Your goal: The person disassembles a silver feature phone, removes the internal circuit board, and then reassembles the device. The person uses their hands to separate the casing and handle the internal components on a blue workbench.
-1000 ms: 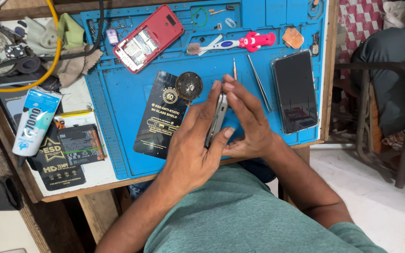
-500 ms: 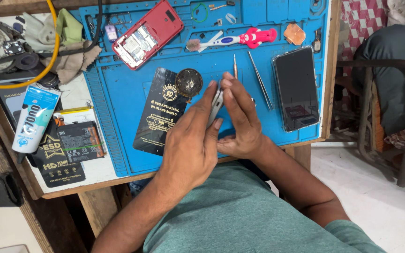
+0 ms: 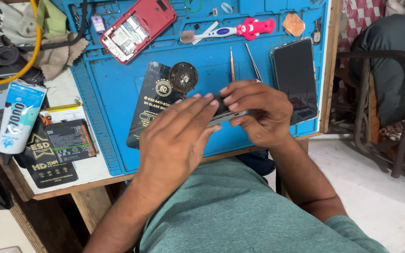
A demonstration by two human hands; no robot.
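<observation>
Head view: left hand (image 3: 176, 140) and right hand (image 3: 258, 112) fingers pinch slim phone (image 3: 223, 115) edge-on above blue mat's (image 3: 118, 93) near edge; advisable: even pressure, steady grip.

Both hands (image 3: 212, 126) clasp a slim grey phone (image 3: 223, 115) over the blue mat (image 3: 113, 93)

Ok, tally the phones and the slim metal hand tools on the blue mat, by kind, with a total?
Phones: 3 — one held in both hands, red opened one, dark one lying flat
Slim metal tools: 2 — screwdriver, tweezers
Total: 5
</observation>
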